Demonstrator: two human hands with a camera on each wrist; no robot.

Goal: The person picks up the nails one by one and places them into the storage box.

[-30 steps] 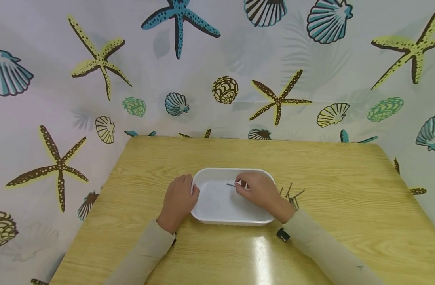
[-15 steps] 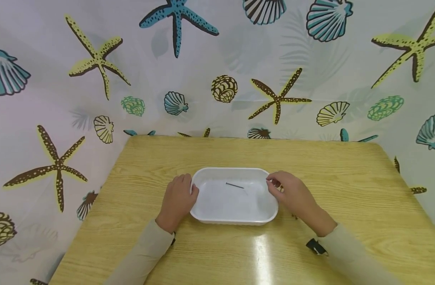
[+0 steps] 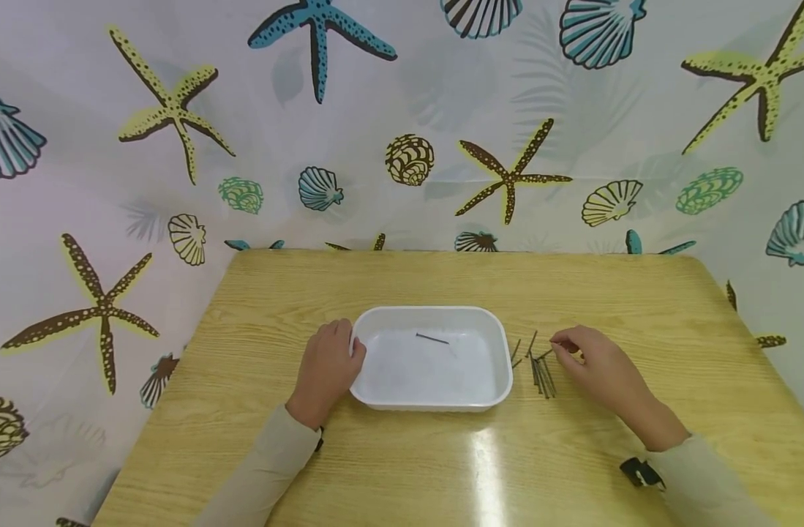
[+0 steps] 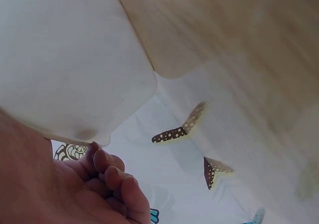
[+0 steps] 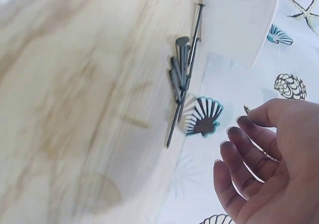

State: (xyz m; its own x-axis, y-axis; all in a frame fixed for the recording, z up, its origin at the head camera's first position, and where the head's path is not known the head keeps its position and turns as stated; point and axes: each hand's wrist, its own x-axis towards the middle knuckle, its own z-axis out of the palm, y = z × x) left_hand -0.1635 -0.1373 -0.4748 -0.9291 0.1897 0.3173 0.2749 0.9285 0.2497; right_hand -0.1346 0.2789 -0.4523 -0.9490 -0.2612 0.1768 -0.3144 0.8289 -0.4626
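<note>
My left hand grips the left end of a white plastic tray, its thumb over the rim and its fingers outside. In the left wrist view, curled fingers sit against the tray's underside edge. One nail lies inside the tray. To the right of the tray, my right hand pinches a nail at the edge of a loose pile of nails. The right wrist view shows a small dark end at the fingertips of that hand.
The wood-grain table spreads around the tray. A white cloth printed with starfish and shells hangs behind and at both sides. A couple of nails lie close to the tray's right wall.
My right hand has let go of a nail inside the tray and moved right, out to the pile, where it now pinches another nail. The left hand stays at the tray's left end.
</note>
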